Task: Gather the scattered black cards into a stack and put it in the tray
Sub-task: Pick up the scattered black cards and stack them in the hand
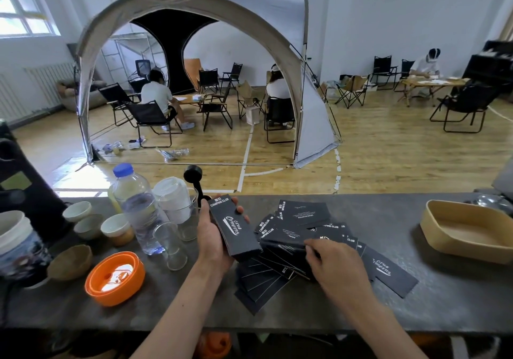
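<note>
Nearest, the right hand (331,261) presses curled fingers (312,244) onto the loose black cards (280,264) fanned on the worktop (444,297) (whether any is pinched, I cannot tell). Just left of them, the left hand (215,236) wraps a gathered stack (234,225). Far right sits the tray (466,233). Loosely squared, the stack could splay when another card is slid in.

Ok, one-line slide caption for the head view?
Left hand holds gathered black cards; right hand reaches the scattered pile.
</note>
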